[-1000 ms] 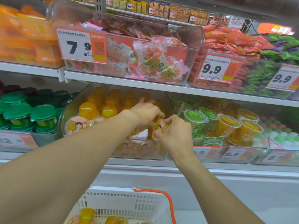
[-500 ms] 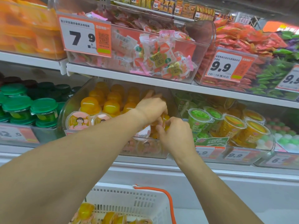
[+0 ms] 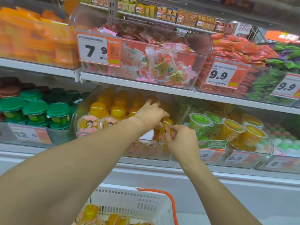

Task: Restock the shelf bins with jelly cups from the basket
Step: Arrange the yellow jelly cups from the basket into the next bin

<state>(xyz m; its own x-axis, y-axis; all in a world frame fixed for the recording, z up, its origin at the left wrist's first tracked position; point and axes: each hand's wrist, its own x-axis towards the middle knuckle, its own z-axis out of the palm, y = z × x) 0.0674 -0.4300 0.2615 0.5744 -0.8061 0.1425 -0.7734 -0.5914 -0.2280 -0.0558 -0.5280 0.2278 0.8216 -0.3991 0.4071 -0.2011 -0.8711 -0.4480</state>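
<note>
A clear shelf bin [image 3: 78, 117] on the lower shelf holds several orange jelly cups [image 3: 99, 108] with cartoon lids. Both hands reach into its right part. My left hand [image 3: 150, 115] lies over the cups with fingers spread and bent toward the right. My right hand [image 3: 181, 140] is at the bin's front rim and pinches an orange jelly cup [image 3: 167, 127] between thumb and fingers. A white basket [image 3: 129, 203] with an orange handle stands below, with more orange jelly cups [image 3: 90, 211] in it.
Green-lidded cups [image 3: 34, 109] fill the bin to the left. Green and yellow tall cups [image 3: 227, 127] fill the bin to the right. The upper shelf [image 3: 129, 82] carries bins of wrapped sweets with price tags 7.9 and 9.9 just above my hands.
My left hand has slid a little farther right and deeper over the cups. My right hand stays at the bin's front, still pinching the cup. The camera view shifted slightly.
</note>
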